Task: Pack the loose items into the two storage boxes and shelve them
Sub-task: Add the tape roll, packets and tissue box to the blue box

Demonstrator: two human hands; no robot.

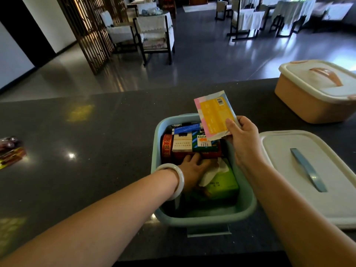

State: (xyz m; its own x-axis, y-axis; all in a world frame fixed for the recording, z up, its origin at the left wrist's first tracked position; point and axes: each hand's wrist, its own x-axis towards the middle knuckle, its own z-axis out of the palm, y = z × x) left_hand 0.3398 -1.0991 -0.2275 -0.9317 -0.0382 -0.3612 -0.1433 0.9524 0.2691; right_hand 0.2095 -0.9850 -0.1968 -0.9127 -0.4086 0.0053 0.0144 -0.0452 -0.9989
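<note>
The right hand (243, 139) pinches a flat yellow-and-pink packet (215, 115) by its lower corner, above the far right corner of the open blue box (204, 218) on the dark bench (96, 132). The left hand (192, 166) reaches inside, fingers spread flat on the packed cartons (a pale bangle (176, 180) on the wrist). The blue box's lid (308, 176) lies just right; the orange box (316, 91) sits closed beyond. Snack wrappers (10, 151) wait far left.
</note>
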